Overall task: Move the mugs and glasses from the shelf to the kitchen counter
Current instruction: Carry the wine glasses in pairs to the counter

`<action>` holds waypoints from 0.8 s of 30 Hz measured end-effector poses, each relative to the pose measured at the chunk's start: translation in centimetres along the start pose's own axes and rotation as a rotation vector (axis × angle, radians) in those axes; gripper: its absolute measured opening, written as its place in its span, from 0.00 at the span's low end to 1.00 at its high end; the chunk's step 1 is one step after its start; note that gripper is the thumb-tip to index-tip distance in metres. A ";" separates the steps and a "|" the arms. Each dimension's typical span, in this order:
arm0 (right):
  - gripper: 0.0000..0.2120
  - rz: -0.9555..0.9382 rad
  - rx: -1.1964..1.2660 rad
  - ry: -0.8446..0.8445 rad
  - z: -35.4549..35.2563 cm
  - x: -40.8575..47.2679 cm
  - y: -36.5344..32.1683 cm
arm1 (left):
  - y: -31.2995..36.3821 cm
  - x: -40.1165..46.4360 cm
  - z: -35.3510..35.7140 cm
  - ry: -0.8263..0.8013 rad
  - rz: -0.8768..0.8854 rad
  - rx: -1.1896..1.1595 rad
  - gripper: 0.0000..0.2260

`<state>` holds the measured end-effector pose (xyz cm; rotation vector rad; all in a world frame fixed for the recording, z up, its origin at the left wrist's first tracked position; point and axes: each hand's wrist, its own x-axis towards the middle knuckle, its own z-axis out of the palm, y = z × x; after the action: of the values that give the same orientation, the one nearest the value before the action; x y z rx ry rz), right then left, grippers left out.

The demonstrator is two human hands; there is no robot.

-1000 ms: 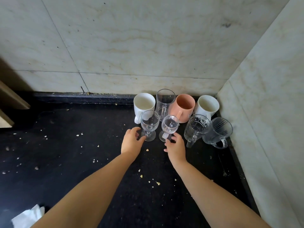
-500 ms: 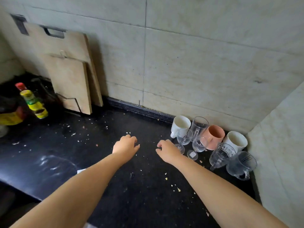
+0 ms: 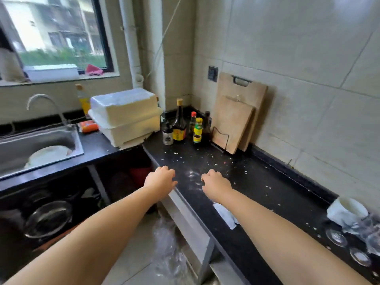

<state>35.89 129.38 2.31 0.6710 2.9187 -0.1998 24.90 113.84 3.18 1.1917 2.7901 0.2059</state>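
Hands are what's seen dead centre, both stretched out empty over the black kitchen counter [image 3: 257, 182]. The left hand [image 3: 160, 178] is held right at the counter's front edge, fingers curled loosely downward, nothing gripped. The right hand [image 3: 216, 183] is kept just beside it, a bit further in over the countertop, knuckles up, fingers bent in a loose claw, also empty. Whether the fingertips are actually touching the surface can't be told. The mugs and glasses are found way off at the lower right edge, well apart from both hands: a white mug [image 3: 346, 211] is parked on the counter near the tiled wall, and blurry clear glasses [image 3: 362, 241] are clustered just beside it toward the camera, round bases visible; the exact count can't be made out. Crumbs [image 3: 207, 159] are scattered all over the countertop and a white scrap of paper [image 3: 225, 215] is stuck near the front edge, just under the right forearm. Two wooden cutting boards [image 3: 236, 118] are leaned against the wall in a wire rack, with sauce bottles [image 3: 186, 125] grouped in the corner to their left. A white lidded box [image 3: 125, 114] is set beside a steel sink [image 3: 39, 145] under the window.
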 end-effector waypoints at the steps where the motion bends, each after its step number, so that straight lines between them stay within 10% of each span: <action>1: 0.15 -0.049 -0.021 -0.001 0.2 0.0 -3.4 | -3.0 -2.2 -0.7 0.018 -0.038 0.003 0.16; 24: 0.16 -0.999 -0.202 0.009 3.6 -0.8 -60.7 | -45.4 -34.6 -8.0 0.193 -0.946 -0.002 0.14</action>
<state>10.17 74.39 4.87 -0.8406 2.9300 0.0106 15.31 57.06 5.06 -0.2412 3.1419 0.2351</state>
